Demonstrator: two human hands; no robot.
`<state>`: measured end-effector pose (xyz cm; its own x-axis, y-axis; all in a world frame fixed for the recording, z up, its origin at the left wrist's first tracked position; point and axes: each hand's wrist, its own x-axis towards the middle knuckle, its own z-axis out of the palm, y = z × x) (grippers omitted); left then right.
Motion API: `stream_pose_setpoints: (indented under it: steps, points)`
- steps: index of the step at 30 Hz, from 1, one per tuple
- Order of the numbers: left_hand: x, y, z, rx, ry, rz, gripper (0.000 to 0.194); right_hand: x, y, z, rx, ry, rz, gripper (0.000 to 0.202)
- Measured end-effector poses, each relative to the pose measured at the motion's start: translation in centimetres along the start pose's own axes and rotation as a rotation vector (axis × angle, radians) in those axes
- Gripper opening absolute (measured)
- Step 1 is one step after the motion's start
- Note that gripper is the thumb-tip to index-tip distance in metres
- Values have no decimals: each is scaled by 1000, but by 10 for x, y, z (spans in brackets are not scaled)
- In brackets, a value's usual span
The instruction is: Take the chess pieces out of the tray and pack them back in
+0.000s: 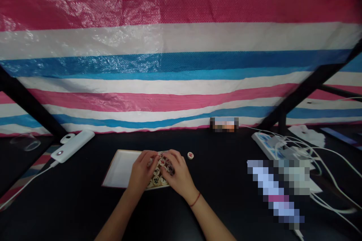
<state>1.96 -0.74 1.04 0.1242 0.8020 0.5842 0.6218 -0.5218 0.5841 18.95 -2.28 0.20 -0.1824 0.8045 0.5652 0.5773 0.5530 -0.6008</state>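
Note:
Round Chinese chess pieces, cream with red or black characters, fill a shallow box on the black table. My left hand lies over the box's left part, fingers reaching toward the middle and touching the pieces. From the right, my right hand arches over the pieces, its thumb apart from its fingers. What lies under both palms is hidden. Left of the box rests its open lid, white inside. A single loose chess piece with a red character is on the table just right of the box.
A white device with a cable lies at the left. On the right are a power strip, tangled white cables and a blurred-out long object. A striped sheet hangs behind, between dark slanted bars.

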Motion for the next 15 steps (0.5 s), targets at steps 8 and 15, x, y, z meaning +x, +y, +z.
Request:
stream_pose_setpoints:
  steps: [8,15]
  points:
    - [-9,3,10,-97,-128,-99,21,3,9,-10,6,67,-15,24]
    - [-5,-17,1,258,0,-65,22,-1,81,-53,-192,234,329,30]
